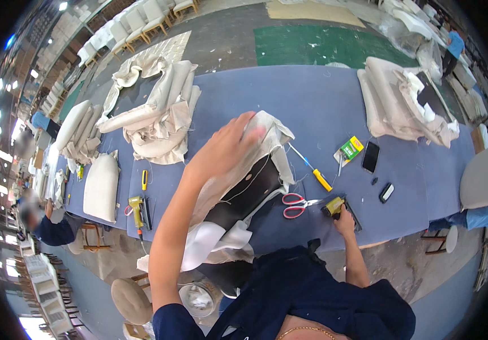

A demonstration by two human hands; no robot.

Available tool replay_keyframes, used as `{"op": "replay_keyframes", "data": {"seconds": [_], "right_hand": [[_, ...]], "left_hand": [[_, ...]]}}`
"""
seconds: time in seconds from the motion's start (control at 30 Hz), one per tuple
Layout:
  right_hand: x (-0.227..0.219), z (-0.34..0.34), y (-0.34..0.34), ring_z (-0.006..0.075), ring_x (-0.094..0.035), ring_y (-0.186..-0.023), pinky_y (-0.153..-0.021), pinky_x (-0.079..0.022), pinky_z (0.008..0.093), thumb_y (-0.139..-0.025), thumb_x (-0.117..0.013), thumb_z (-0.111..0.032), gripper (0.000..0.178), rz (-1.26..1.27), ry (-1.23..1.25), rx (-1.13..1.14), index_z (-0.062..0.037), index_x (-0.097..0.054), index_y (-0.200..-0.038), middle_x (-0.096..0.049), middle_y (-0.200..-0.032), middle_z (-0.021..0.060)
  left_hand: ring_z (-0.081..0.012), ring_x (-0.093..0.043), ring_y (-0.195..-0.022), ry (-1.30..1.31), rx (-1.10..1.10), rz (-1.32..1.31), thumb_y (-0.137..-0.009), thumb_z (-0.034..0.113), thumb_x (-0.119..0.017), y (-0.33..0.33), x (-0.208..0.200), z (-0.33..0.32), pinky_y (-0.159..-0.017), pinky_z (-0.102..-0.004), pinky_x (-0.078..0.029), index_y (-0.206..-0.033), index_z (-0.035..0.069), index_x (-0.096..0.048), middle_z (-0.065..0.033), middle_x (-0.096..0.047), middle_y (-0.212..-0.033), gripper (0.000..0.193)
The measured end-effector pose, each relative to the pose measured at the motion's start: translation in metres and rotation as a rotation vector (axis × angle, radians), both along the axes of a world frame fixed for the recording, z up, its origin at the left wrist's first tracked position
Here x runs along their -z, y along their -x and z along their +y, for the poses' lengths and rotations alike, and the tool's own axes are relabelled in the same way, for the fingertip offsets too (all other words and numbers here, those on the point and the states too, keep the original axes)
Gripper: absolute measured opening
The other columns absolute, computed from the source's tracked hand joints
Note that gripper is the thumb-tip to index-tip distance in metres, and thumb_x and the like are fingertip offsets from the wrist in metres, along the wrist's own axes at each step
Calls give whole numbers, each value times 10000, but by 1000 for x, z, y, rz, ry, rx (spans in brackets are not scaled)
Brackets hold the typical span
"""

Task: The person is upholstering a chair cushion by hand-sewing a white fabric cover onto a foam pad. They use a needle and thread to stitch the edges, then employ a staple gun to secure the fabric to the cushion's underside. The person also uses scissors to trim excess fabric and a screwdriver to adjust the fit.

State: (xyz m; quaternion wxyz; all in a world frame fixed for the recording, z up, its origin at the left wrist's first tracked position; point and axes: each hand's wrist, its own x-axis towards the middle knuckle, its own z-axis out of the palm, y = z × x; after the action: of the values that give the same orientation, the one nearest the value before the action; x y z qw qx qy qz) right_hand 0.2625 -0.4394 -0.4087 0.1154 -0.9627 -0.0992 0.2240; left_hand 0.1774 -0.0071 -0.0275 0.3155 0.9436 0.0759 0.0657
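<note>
A beige fabric-covered chair panel (281,161) lies before me, its dark underside (238,192) facing up and white padding (201,243) showing at the near end. My left hand (227,148) is closed over the panel's left far edge, gripping the beige fabric; the thumb is slightly blurred. On the table at right, my right hand (343,220) is wrapped round the handle of an olive-yellow staple gun (333,207). Between the staple gun and the panel rest red-handled scissors (295,205), their blades pointing at the gun. A yellow-handled screwdriver (321,179) lies farther off.
Beige covered panels are stacked at far left (162,107) and far right (397,102) on the blue table (306,96). A green-yellow packet (350,149), a phone (371,157) and a second staple gun (136,211) lie there too. A stool (131,303) and bucket (197,299) stand below.
</note>
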Motion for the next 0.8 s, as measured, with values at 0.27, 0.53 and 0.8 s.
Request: {"op": "replay_keyframes", "data": {"seconds": [0.27, 0.53, 0.8], "right_hand": [[-155, 58, 8, 142, -634, -632, -596, -511, 319, -739, -799, -79, 301, 181, -852, 261, 45, -717, -1001, -691, -790, 63], [-240, 227, 1, 186, -683, -845, -773, -520, 327, -839, -834, -183, 317, -180, -1365, -223, -39, -702, -1088, -726, -998, 83], [-254, 242, -6, 161, -683, -919, -856, -519, 312, -834, -847, -191, 318, -3, -1398, 25, -6, -694, -1043, -728, -1014, 85]], "left_hand": [[-378, -521, -1346, 185, -170, 232, -1054, 630, -331, -66, 5, 30, -1145, -407, -348, -1347, -64, -570, -283, -586, -1380, 790], [-449, -580, -1211, 7, -195, 184, -1075, 557, -327, -48, 10, 33, -1037, -469, -436, -1344, -29, -543, -284, -598, -1338, 680], [-480, -660, -777, -519, -207, -62, -1027, 297, -553, -39, 18, -3, -660, -562, -521, -1387, 72, -451, -231, -610, -1200, 436]]}}
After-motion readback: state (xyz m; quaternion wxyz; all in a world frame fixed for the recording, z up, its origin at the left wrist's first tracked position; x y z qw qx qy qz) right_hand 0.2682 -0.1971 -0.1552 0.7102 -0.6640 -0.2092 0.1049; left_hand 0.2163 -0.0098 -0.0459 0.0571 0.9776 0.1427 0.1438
